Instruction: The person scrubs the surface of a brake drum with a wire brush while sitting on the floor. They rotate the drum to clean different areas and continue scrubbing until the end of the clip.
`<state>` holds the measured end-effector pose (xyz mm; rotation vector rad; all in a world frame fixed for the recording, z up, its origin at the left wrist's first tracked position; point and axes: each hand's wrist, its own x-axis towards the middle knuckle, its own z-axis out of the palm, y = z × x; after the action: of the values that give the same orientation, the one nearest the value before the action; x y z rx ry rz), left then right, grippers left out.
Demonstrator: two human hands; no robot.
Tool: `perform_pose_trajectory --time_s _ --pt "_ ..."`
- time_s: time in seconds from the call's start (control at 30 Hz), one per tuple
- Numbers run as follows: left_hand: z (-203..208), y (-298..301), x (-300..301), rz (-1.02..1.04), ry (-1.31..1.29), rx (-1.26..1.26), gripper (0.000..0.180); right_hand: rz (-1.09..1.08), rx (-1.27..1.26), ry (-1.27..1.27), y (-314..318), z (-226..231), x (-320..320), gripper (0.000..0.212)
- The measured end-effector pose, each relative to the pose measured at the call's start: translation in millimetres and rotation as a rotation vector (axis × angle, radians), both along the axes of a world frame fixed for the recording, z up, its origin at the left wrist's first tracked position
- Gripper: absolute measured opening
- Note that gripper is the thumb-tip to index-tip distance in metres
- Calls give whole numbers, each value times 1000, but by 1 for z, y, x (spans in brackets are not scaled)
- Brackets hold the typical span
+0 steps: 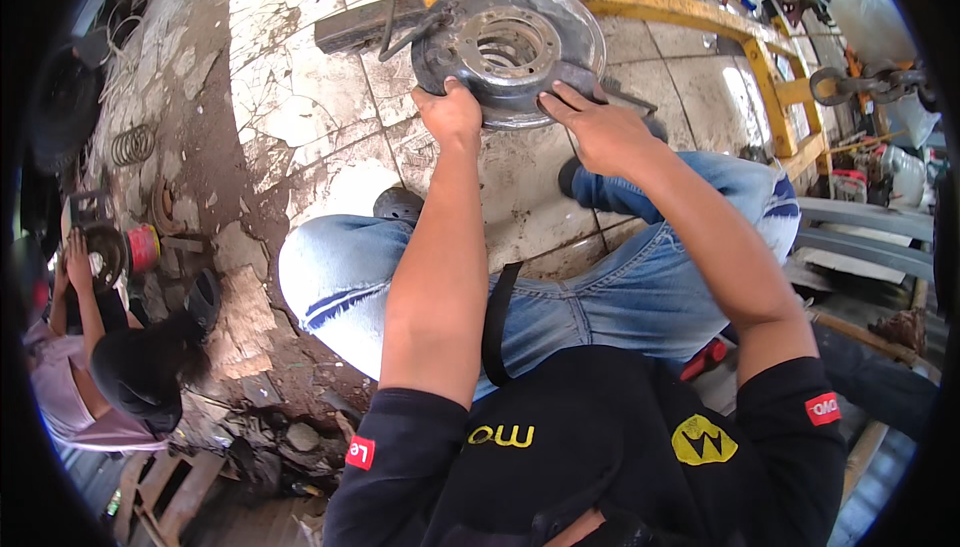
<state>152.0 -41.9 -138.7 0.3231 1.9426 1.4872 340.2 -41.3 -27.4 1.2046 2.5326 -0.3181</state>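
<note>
Far left, 1 other person (110, 367) crouches over 1 small wheel part (105, 252); details too small to read. Your left hand (452, 112) grips the near rim of 1 round metal brake plate (510, 47) on the tiled floor (300, 97), fingers curled over the edge. Your right hand (600, 132) rests on the rim w/ fingers spread flat. Plate's underside is hidden. 1 yellow frame (770, 87) on the right runs out of view.

Black short-sleeved shirt (600, 447) (red sleeve tags), faded blue jeans (600, 297).
</note>
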Motion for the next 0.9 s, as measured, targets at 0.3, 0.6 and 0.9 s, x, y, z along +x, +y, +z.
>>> perform_pose_trajectory --time_s 0.3,0.6,0.9 --pt "-19 12 -28 6 -635 229 49 11 87 70 -21 -17 2 72" --pt "0 12 -18 14 -392 203 39 12 98 146 -22 -22 -5 71" --pt "7 10 -12 58 -327 139 35 -14 54 151 -2 -20 -1 72"
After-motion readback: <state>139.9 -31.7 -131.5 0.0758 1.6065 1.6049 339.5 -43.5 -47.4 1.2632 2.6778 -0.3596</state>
